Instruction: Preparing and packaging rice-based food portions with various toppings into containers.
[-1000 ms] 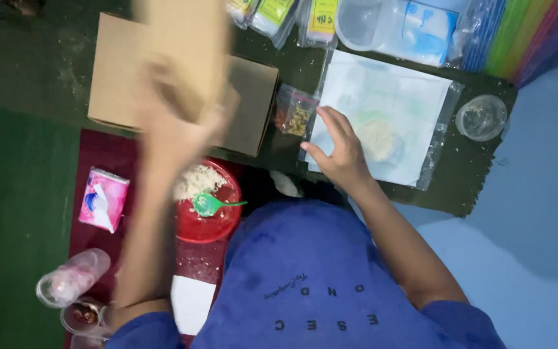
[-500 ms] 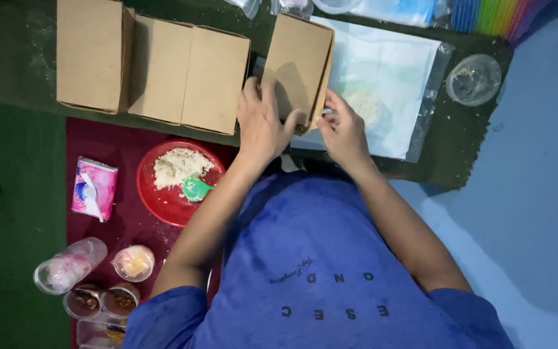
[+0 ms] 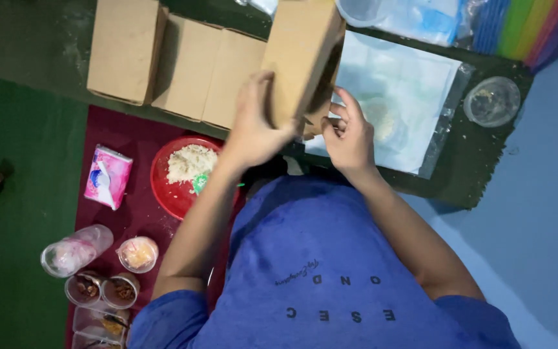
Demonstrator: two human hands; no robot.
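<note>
A brown cardboard box (image 3: 301, 58) is held up above the floor, tilted, in front of me. My left hand (image 3: 254, 126) grips its near side. My right hand (image 3: 349, 132) touches the box's lower right edge, fingers curled at its flap. Below the box lies a white sheet in a clear plastic sleeve (image 3: 398, 97) on a dark green mat (image 3: 479, 168). A red plate (image 3: 169, 187) with pale crumbly food and a green scoop sits by my left forearm.
Two more cardboard boxes (image 3: 127, 48) (image 3: 211, 71) lie at the back left. A pink tissue packet (image 3: 106, 176) and several small plastic cups (image 3: 75, 249) rest on a maroon cloth. A clear lid (image 3: 491, 100) lies at the right. Coloured folders (image 3: 518, 29) stand at the top right.
The box has been lifted higher and turned, with my left hand now on its side. My right hand has moved from the sheet to the box's edge.
</note>
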